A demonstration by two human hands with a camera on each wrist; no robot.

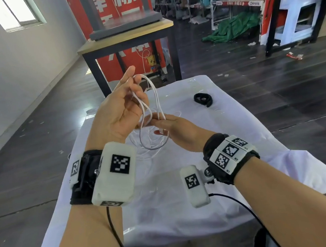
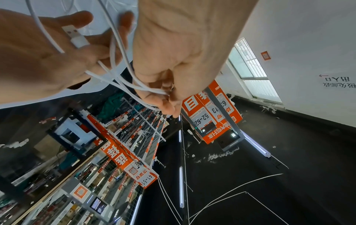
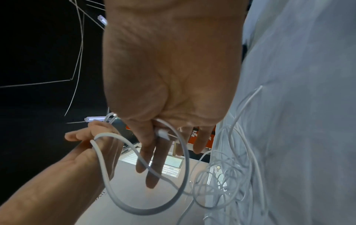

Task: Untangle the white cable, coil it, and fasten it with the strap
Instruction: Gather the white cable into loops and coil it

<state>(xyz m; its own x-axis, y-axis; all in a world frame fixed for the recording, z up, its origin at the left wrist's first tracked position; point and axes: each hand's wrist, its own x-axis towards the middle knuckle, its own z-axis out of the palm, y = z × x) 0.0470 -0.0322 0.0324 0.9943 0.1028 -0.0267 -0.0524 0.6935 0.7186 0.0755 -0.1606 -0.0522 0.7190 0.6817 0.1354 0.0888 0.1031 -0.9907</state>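
White cloth covers the worktop (image 1: 240, 126), with a dark floor and warehouse shelving beyond. From the head view, the left hand (image 1: 119, 110) is raised above the cloth, its fingers pinching several loops of the white cable (image 1: 155, 95) near their top. The right hand (image 1: 177, 129) sits lower and just beside it, palm up, with the cable's USB plug (image 1: 161, 131) lying across its fingers. Loose cable trails onto the cloth below both hands. The black strap (image 1: 203, 99) lies on the cloth beyond the right hand, apart from both.

From the left wrist, the left hand (image 2: 173, 60) grips bunched strands of the white cable (image 2: 123, 79), and the USB plug (image 2: 76, 36) rests on the right hand (image 2: 38, 53).

From the right wrist, the right hand (image 3: 169, 76) has its fingers extended, the plug end (image 3: 162, 133) held between them; a cable loop hangs below, reaching the left hand (image 3: 96, 144).
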